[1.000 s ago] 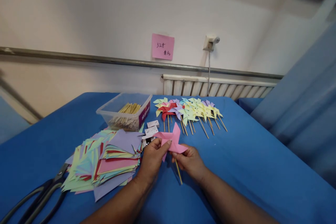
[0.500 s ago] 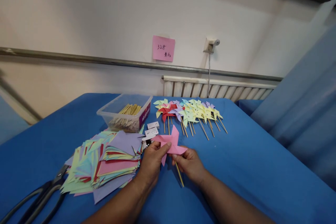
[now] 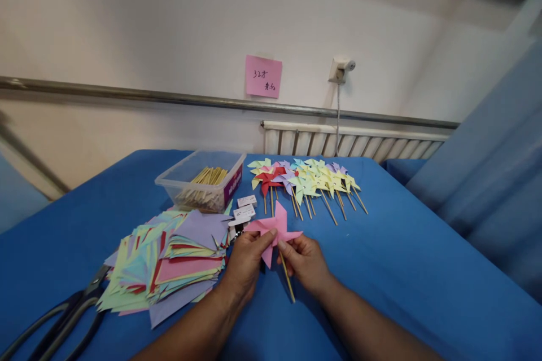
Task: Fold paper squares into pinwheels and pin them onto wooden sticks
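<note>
A pink paper pinwheel (image 3: pixel 276 231) on a thin wooden stick (image 3: pixel 287 282) is held between both hands above the blue table (image 3: pixel 402 271). My left hand (image 3: pixel 245 262) pinches its paper blades from the left, fingers closed. My right hand (image 3: pixel 305 262) grips the stick just under the paper, fingers closed round it. To the left of my hands lies a pile of coloured paper squares (image 3: pixel 169 259).
Several finished pinwheels (image 3: pixel 305 180) lie in a row at the back. A clear plastic box of wooden sticks (image 3: pixel 203 180) stands behind the paper pile, with small white boxes (image 3: pixel 244 207) beside it. Black scissors (image 3: pixel 59 318) lie at the front left. A blue-covered surface rises on the right.
The pinwheel has turned a little in my hands and my right hand's fingers have shifted up on the stick. Nothing else has moved.
</note>
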Demonstrator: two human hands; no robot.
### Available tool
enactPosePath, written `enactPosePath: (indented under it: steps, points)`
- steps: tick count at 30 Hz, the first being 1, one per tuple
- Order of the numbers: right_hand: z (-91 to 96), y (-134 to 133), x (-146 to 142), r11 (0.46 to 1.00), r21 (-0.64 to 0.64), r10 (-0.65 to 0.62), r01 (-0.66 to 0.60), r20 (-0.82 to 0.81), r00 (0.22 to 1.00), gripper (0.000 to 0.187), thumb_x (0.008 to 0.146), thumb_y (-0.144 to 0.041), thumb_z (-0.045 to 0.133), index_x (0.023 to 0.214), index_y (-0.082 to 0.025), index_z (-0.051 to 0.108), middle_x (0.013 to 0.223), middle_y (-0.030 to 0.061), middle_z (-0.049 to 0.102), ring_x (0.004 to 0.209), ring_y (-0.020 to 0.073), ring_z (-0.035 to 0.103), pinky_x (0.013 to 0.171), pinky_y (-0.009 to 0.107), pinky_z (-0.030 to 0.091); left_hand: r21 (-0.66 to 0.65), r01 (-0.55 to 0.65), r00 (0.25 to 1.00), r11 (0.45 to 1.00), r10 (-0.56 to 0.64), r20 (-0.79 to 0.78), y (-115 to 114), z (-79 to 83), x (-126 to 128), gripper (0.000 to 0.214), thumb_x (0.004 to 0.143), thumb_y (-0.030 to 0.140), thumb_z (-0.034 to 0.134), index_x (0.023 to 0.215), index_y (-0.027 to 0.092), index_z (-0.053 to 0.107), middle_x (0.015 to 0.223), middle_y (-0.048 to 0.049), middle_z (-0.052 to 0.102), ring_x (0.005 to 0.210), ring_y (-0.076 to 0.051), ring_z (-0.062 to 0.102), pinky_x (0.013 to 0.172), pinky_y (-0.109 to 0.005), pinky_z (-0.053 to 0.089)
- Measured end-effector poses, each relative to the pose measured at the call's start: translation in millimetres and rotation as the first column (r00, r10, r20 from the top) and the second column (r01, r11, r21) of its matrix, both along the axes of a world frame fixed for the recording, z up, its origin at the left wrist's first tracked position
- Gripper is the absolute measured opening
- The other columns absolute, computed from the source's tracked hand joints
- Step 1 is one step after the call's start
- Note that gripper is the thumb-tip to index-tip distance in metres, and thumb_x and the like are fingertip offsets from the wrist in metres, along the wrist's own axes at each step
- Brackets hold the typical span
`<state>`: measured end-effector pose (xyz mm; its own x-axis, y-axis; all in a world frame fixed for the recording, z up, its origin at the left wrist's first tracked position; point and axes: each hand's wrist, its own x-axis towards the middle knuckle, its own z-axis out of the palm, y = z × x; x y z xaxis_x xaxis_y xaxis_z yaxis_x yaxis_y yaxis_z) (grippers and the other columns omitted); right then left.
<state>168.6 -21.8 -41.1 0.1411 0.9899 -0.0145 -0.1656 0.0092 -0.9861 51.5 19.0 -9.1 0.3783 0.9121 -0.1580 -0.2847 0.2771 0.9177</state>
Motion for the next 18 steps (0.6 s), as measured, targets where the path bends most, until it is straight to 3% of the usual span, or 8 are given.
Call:
enactPosePath:
  steps: [7, 13, 18]
  points:
    - [0.7, -0.3, -0.1, 0.999, -0.047, 0.004, -0.006, -0.052, 0.999, 0.044, 0.07, -0.057, 0.063, 0.069, -0.013, 0.06, 0.051, -0.0011, 0.06, 0.031, 0.0042, 0.038, 0.032, 0.017, 0.025, -0.021, 0.045, 0.998, 0.999, -0.044, 0.045, -2.9, 5.3, 0.7, 0.027, 0.072, 0.036, 0.066, 0.079, 0.011, 0.069, 0.053, -0.0028, 0.062, 0.047, -0.013, 0.053, 0.051, -0.025, 0.042]
    - [6.5, -3.3, -1.2, 0.995, -0.023, 0.091, -0.093, -0.085, 0.992, 0.04, 0.068, -0.053, 0.068, 0.075, -0.014, 0.058, 0.057, -0.001, 0.062, 0.033, 0.0041, 0.041, 0.033, 0.017, 0.026, 0.007, 0.024, 0.999, 1.0, -0.025, 0.035, 1.3, 2.0, -1.4, 0.022, 0.073, 0.033, 0.066, 0.077, 0.012, 0.068, 0.055, -0.0023, 0.064, 0.045, -0.012, 0.053, 0.047, -0.023, 0.04]
    - [5.5, -1.2, -4.1, 0.999, 0.012, -0.036, 0.038, -0.115, 0.993, 0.038, 0.065, -0.047, 0.072, 0.077, -0.017, 0.052, 0.048, -0.0082, 0.052, 0.033, 0.0042, 0.039, 0.033, 0.016, 0.026, -0.006, -0.012, 1.0, 1.0, 0.012, 0.006, 2.1, -0.8, -1.8, 0.024, 0.07, 0.033, 0.07, 0.081, 0.012, 0.07, 0.068, -0.0051, 0.07, 0.057, -0.015, 0.06, 0.06, -0.026, 0.046]
